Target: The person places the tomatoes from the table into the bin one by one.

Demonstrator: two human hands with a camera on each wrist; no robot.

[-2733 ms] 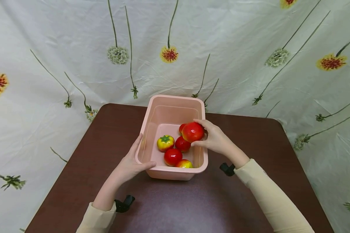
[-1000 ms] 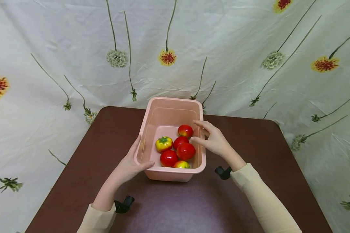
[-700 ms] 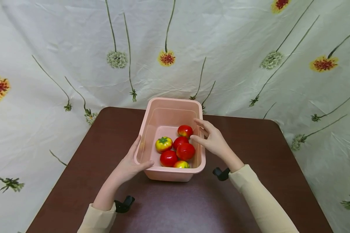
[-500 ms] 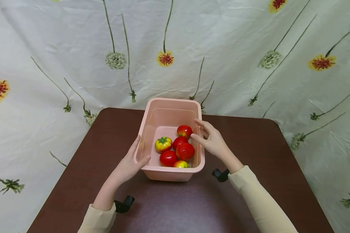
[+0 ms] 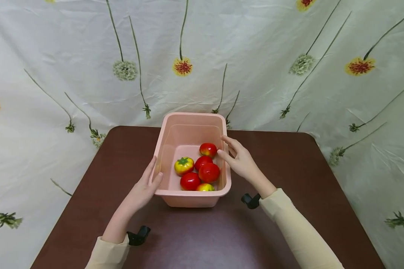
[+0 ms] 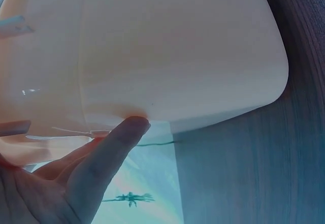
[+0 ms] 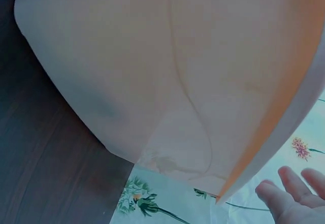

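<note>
A pink plastic bin stands on the table, holding several glossy toy fruits. One is a yellow-and-red toy tomato with a green calyx; a red toy fruit lies to its right. My left hand rests along the bin's left side, thumb raised near the front corner. In the left wrist view, a fingertip touches the bin's outer wall. My right hand holds nothing, its fingers loosely bent at the right rim. The right wrist view shows its fingers beside the bin wall.
The dark brown table has rounded far corners. Behind and beside it hangs a pale flower-printed cloth. Black straps with small mounts sit on both wrists.
My right hand has lowered a red toy fruit into the bin and let it go, then stayed near the right rim. My left thumb has lifted off the front rim. The head view has shifted slightly.
</note>
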